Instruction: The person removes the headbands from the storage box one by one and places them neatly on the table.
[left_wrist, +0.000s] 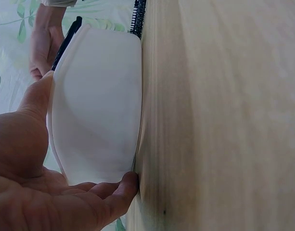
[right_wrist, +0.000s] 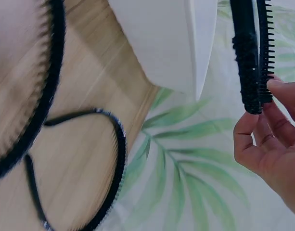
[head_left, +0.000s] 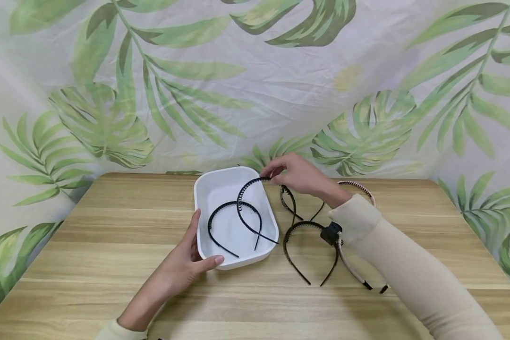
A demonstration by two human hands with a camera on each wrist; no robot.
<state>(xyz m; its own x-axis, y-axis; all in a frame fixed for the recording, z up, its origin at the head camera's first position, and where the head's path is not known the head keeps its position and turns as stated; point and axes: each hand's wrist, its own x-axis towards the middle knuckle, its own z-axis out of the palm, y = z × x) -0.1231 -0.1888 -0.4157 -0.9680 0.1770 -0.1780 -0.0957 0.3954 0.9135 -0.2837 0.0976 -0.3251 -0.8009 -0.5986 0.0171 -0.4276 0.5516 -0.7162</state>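
A white plastic bin (head_left: 250, 259) stands on the table with a black toothed headband (head_left: 210, 222) lying inside. My left hand (head_left: 180, 267) grips the bin's near left corner, thumb over the rim and fingers along the outer side. Above the bin's right side, my right hand (head_left: 299, 175) pinches another black toothed headband (head_left: 240, 194) at the top of its arch. The held headband's ends point toward the near right, overlapping the bin's right rim in the head view. In the right wrist view, thumb and fingers meet on this headband (right_wrist: 247, 62).
Right of the bin, a black headband (head_left: 310, 223) lies on the wooden table (head_left: 110, 226), with more black headband curves (head_left: 290, 196) behind it. A pale headband with black tips (head_left: 352, 268) lies partly under my right forearm. A leaf-patterned cloth (head_left: 280, 94) hangs behind the table.
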